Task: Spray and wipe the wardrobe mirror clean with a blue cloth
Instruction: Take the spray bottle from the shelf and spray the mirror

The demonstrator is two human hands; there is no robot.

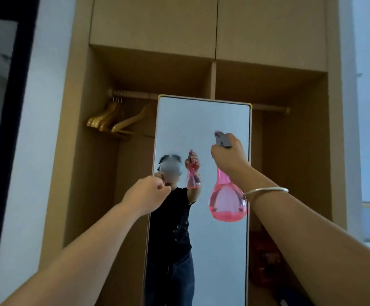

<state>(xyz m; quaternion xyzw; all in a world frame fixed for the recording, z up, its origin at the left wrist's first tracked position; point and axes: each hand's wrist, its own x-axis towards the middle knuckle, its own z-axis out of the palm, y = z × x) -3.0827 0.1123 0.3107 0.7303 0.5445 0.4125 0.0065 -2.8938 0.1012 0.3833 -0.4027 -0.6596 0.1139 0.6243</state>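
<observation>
Both arms reach up and forward toward the tall mirror (pixel 204 133) that stands upright in front of the open wooden wardrobe (pixel 153 29). The right hand (pixel 229 154) is raised in front of the mirror's upper right part, its fingers wrapped around the neck and grey trigger head of a pink spray bottle (pixel 227 199); the bottle hangs below the hand, its round belly holding a little pink liquid at the bottom, and the nozzle faces the glass. A silver bangle (pixel 265 192) circles the right wrist. The left hand (pixel 148 195) is lifted lower, at the mirror's left edge, fingers curled into a fist; whether it pinches the frame or anything else cannot be told. No blue cloth shows. The mirror reflects the person in a black top holding the bottle. Wooden hangers (pixel 115 120) hang from the rail (pixel 133 94) behind the mirror's upper left.
</observation>
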